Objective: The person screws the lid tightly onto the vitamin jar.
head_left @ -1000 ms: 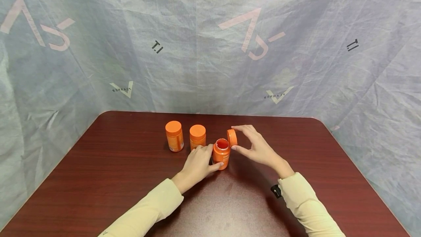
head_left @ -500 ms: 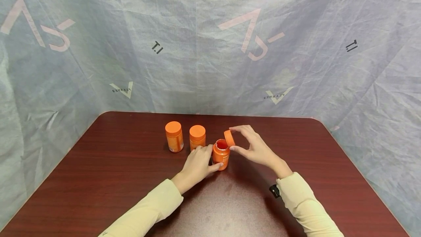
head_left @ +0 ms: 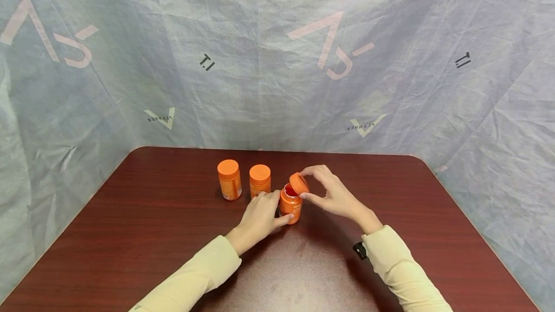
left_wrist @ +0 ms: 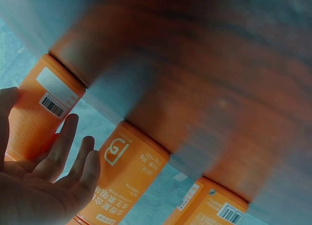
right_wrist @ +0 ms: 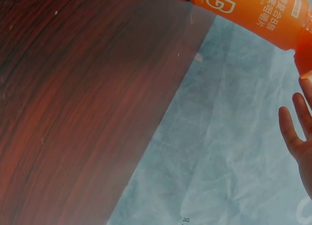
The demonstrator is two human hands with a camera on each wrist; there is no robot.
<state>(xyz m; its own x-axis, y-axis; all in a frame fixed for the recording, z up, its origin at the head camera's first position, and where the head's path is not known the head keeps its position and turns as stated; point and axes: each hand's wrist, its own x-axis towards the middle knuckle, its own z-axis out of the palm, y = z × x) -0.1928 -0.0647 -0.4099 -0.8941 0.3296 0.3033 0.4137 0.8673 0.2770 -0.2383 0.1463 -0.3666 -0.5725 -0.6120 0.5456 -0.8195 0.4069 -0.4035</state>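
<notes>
An uncapped orange pill bottle [head_left: 290, 210] stands upright on the table, its red inside partly visible. My left hand [head_left: 259, 215] grips it from the left, thumb in front; in the left wrist view the fingers wrap beside the bottle [left_wrist: 41, 110]. Between thumb and fingers, my right hand [head_left: 334, 195] pinches an orange screw cap [head_left: 299, 183], which is tilted over the right part of the bottle's mouth. Whether cap and rim touch is hard to tell. The right wrist view shows the bottle [right_wrist: 253, 13] and part of the cap [right_wrist: 304, 59] at its edge.
Two capped orange bottles stand left of the gripped one: a middle bottle [head_left: 260, 179], close to the left hand's fingers, and a far-left bottle [head_left: 230, 180]. The dark red wooden table [head_left: 130, 225] ends at a grey cloth backdrop [head_left: 260, 85].
My right hand has moved slightly left, bringing the cap from beside the bottle to over its mouth and tipping it from nearly vertical to a slant. The left hand has stayed in place.
</notes>
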